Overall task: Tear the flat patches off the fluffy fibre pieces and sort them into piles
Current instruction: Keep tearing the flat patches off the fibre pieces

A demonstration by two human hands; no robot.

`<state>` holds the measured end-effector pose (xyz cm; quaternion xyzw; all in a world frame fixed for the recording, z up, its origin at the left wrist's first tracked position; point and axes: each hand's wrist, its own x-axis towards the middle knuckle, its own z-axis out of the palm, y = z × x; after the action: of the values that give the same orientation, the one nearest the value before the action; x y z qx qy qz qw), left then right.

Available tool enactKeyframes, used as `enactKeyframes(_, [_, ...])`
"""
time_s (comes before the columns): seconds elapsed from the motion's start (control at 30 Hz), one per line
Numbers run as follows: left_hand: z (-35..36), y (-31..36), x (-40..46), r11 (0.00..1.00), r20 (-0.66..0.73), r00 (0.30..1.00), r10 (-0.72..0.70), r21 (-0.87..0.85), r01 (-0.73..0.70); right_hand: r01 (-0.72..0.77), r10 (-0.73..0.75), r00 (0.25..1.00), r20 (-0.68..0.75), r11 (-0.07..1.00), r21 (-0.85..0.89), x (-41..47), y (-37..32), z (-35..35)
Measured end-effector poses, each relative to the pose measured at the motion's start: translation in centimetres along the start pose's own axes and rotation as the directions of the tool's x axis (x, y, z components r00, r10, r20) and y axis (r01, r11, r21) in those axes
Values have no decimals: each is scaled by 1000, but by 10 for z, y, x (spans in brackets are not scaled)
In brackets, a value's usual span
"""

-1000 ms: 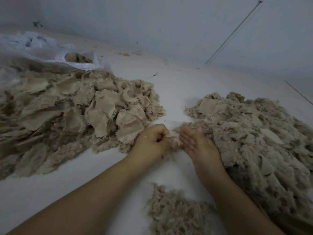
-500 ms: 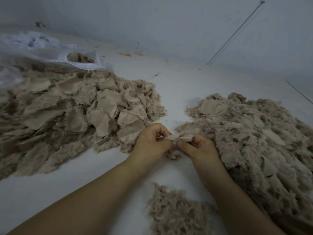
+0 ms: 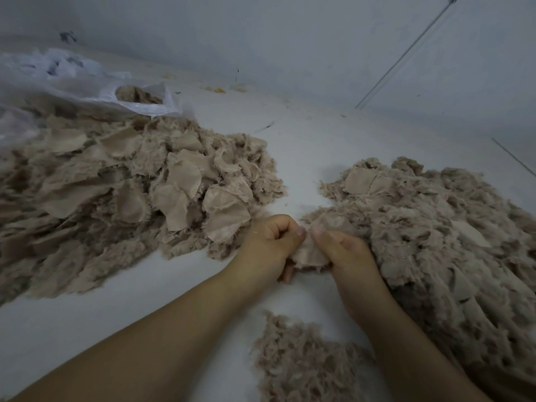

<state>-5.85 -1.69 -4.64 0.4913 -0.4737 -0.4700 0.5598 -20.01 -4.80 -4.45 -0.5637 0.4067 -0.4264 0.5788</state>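
My left hand [image 3: 268, 242] and my right hand [image 3: 345, 250] meet at the middle of the white surface and both pinch one small beige fibre piece [image 3: 309, 254], thumbs close together on its flat patch side. A large pile of flat patches mixed with fluff [image 3: 121, 192] spreads on the left. A big heap of fluffy fibre pieces [image 3: 435, 227] lies on the right, touching my right hand. A small pile of loose fluff [image 3: 304, 364] sits near me between my forearms.
A crumpled clear plastic bag [image 3: 87, 82] with more beige fibre inside lies at the far left, behind the patch pile. A pale wall [image 3: 290, 39] closes the back of the white surface [image 3: 304, 140]. A few small scraps [image 3: 217, 89] lie near the wall.
My right hand, flat and open a second ago, has curled and now pinches the fibre piece together with my left hand. The piece is drawn out between both thumbs.
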Motion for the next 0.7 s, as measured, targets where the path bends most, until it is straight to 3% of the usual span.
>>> enactKeyframes(0.13, [-7,2,4,997,24,998,-65,-46,66,-18,19,998,-58,1000,22,1,1,1])
enactKeyframes(0.27, [-20,6,7,992,136,986,-93,92,81,-65,70,986,-150,997,41,5,3,-2])
enactKeyframes(0.43, [-27,10,9,992,203,972,-121,-16,126,-72,68,976,-207,997,-12,7,5,-1])
enactKeyframes(0.5, [-36,12,8,973,349,912,-215,-4,231,-78,88,970,-227,996,52,6,5,-1])
enactKeyframes(0.6, [-48,20,1,930,657,660,-363,215,298,-68,86,976,-199,993,97,5,1,0])
enactKeyframes(0.63, [-47,21,0,928,679,633,-371,258,268,-65,79,979,-187,995,80,5,1,1])
enactKeyframes(0.67, [-42,20,0,929,639,674,-370,279,245,-61,72,982,-176,996,65,4,0,1])
enactKeyframes(0.7, [-36,19,1,929,544,759,-357,289,229,-55,63,985,-164,997,55,4,0,1])
